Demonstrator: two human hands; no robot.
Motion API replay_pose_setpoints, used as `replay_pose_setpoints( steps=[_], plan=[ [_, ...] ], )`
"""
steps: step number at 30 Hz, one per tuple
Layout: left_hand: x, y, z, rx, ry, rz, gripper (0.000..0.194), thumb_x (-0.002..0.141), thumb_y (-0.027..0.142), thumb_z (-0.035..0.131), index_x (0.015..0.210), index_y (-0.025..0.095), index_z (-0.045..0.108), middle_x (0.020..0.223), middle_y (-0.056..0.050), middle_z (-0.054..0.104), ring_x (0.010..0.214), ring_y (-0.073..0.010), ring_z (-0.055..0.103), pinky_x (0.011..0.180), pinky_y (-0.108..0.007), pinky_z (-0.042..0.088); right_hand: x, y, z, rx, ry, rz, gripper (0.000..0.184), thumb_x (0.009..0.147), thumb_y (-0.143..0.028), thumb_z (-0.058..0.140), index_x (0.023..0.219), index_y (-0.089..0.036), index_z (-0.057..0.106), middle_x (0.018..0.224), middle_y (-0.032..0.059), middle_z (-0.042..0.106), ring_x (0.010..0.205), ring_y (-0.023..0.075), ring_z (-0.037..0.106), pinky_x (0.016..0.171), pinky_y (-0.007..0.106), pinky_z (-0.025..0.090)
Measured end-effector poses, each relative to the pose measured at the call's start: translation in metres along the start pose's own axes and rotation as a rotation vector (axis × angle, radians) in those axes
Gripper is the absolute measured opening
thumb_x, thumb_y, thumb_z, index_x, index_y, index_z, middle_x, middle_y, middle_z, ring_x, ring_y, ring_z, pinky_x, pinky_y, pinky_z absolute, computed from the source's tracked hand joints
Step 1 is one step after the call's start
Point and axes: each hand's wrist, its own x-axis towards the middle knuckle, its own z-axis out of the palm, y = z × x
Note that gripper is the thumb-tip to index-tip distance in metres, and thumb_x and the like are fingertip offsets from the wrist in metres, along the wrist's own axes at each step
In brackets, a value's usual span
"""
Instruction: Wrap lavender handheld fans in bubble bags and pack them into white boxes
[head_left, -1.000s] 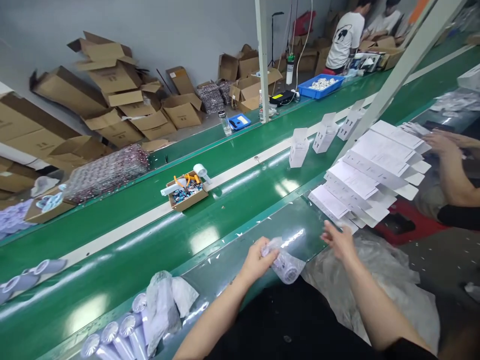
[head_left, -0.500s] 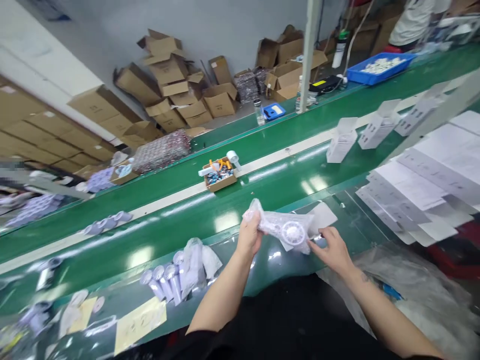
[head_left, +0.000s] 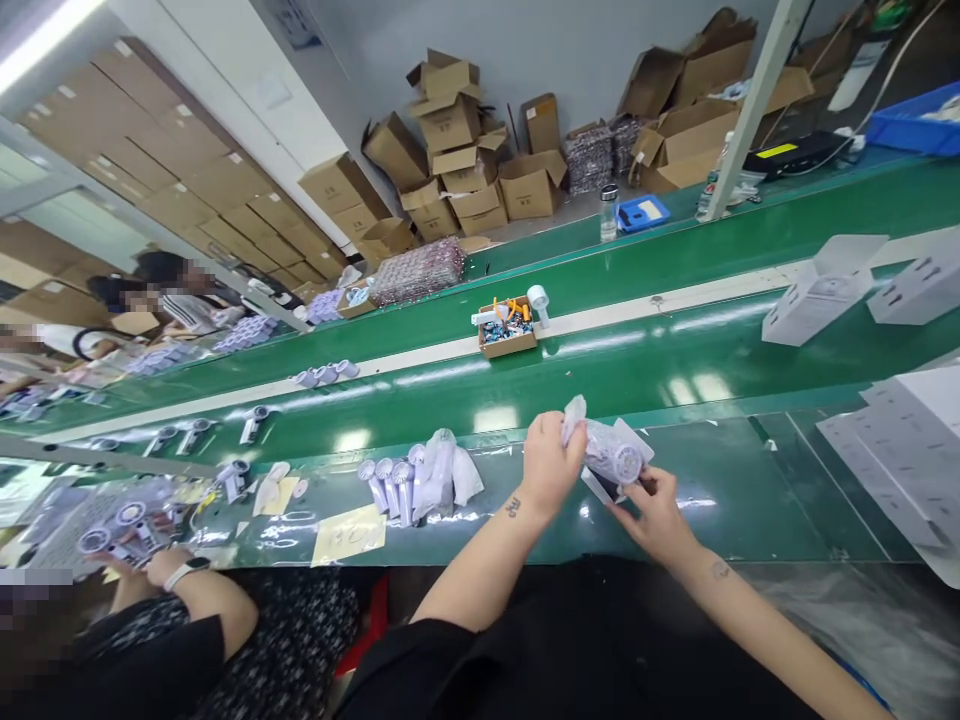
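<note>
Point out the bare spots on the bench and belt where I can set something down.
The bench has a broad patch between the right hand and the white cartons. The green belt is open between the parts box and the nearest upright white box. It's crowded around the lavender fans and yellow sheet.

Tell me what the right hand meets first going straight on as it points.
Probably the bagged fan, right at the fingertips of the right hand; the left hand grips the bag farther along. A white carton piece sits close by, and depth is unclear, so that could come first.
</note>
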Motion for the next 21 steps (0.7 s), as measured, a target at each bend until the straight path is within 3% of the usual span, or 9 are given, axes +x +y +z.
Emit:
replay_pose_setpoints(
  steps=[3, 7, 10, 14, 16, 18, 21],
  plan=[
    [-0.018, 0.004, 0.001, 0.228, 0.076, 0.231, 0.019, 0.087, 0.034, 0.050, 0.088, 0.016, 0.056, 0.080, -0.008, 0.052, 0.080, -0.0204, 0.050, 0.071, -0.031, 0.042, 0.006, 0.006, 0.001, 0.054, 0.023, 0.049, 0.022, 0.077, -0.033, 0.063, 0.097, -0.023, 0.061, 0.120, 0.0113, 0.029, 0.125, 0.0332, 0.035, 0.098, 0.050, 0.043],
    [-0.032, 0.012, 0.015, 0.392, -0.048, 0.362, 0.021, 0.084, 0.037, 0.053, 0.089, 0.017, 0.057, 0.080, -0.008, 0.050, 0.079, -0.0213, 0.048, 0.065, -0.030, 0.040, 0.010, 0.019, 0.001, 0.139, -0.102, 0.039, 0.027, 0.078, -0.034, 0.063, 0.099, -0.022, 0.053, 0.131, 0.0135, 0.028, 0.126, 0.0304, 0.037, 0.101, 0.051, 0.039],
    [-0.029, 0.015, 0.039, 0.467, -0.152, 0.362, 0.021, 0.085, 0.037, 0.052, 0.085, 0.017, 0.059, 0.081, -0.009, 0.052, 0.080, -0.0224, 0.047, 0.068, -0.033, 0.041, 0.007, 0.029, -0.003, 0.207, -0.188, 0.015, 0.028, 0.078, -0.032, 0.061, 0.101, -0.022, 0.049, 0.135, 0.0157, 0.033, 0.128, 0.0290, 0.037, 0.102, 0.051, 0.037],
    [-0.037, 0.012, 0.060, 0.434, -0.263, 0.249, 0.025, 0.087, 0.040, 0.047, 0.086, 0.019, 0.062, 0.088, -0.010, 0.057, 0.087, -0.0242, 0.048, 0.077, -0.040, 0.041, 0.009, 0.039, -0.008, 0.350, -0.236, 0.074, 0.024, 0.075, -0.030, 0.063, 0.095, -0.023, 0.052, 0.136, 0.0137, 0.040, 0.127, 0.0282, 0.040, 0.102, 0.050, 0.036],
    [-0.048, 0.010, 0.059, 0.386, -0.323, 0.219, 0.029, 0.087, 0.045, 0.046, 0.102, 0.027, 0.063, 0.102, -0.007, 0.060, 0.105, -0.0292, 0.044, 0.090, -0.050, 0.034, 0.016, 0.042, -0.011, 0.415, -0.234, 0.122, 0.028, 0.071, -0.030, 0.067, 0.095, -0.024, 0.054, 0.133, 0.0117, 0.045, 0.127, 0.0282, 0.040, 0.104, 0.051, 0.033],
    [-0.056, 0.012, 0.054, 0.347, -0.368, 0.239, 0.038, 0.086, 0.053, 0.045, 0.118, 0.036, 0.056, 0.115, -0.005, 0.058, 0.121, -0.0351, 0.033, 0.100, -0.061, 0.019, 0.030, 0.046, -0.018, 0.429, -0.261, 0.135, 0.031, 0.068, -0.030, 0.068, 0.096, -0.023, 0.055, 0.131, 0.0107, 0.048, 0.127, 0.0288, 0.040, 0.105, 0.051, 0.031],
    [-0.058, 0.022, 0.047, 0.296, -0.347, 0.243, 0.055, 0.080, 0.064, 0.046, 0.127, 0.035, 0.050, 0.126, -0.005, 0.055, 0.131, -0.0400, 0.021, 0.102, -0.066, 0.005, 0.065, 0.057, -0.044, 0.392, -0.386, 0.084, 0.033, 0.066, -0.029, 0.069, 0.097, -0.023, 0.058, 0.128, 0.0105, 0.052, 0.121, 0.0307, 0.045, 0.101, 0.051, 0.034]
  ],
)
